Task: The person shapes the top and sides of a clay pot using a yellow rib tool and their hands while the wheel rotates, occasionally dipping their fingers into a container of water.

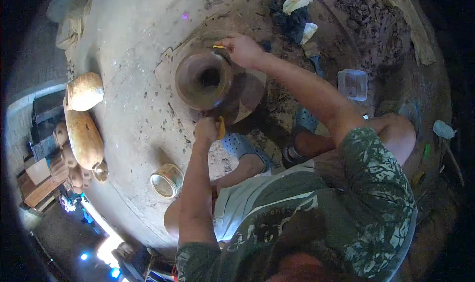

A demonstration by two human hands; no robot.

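Observation:
A brown clay pot (pixel 190 82) with a wide flared mouth stands upright in front of me. Its dark opening faces up, and a flat round base (pixel 250 99) shows beside it. At the pot's near side, my left hand (pixel 205 129) is closed on a flat orange-yellow piece (pixel 221 127). Across the pot, by its far right rim, my right hand (pixel 243 50) pinches a small yellow piece (pixel 217 46). The exact kind of either piece cannot be made out. Whether the fingers touch the clay is unclear.
A round tub (pixel 166 181) stands near my left knee. To the right are a clear plastic container (pixel 353 85), a brush (pixel 312 53) and dark and white cloths (pixel 293 21). Large tan vessels (pixel 85 133) lie far left. Dark wet clay (pixel 373 32) covers the far right floor.

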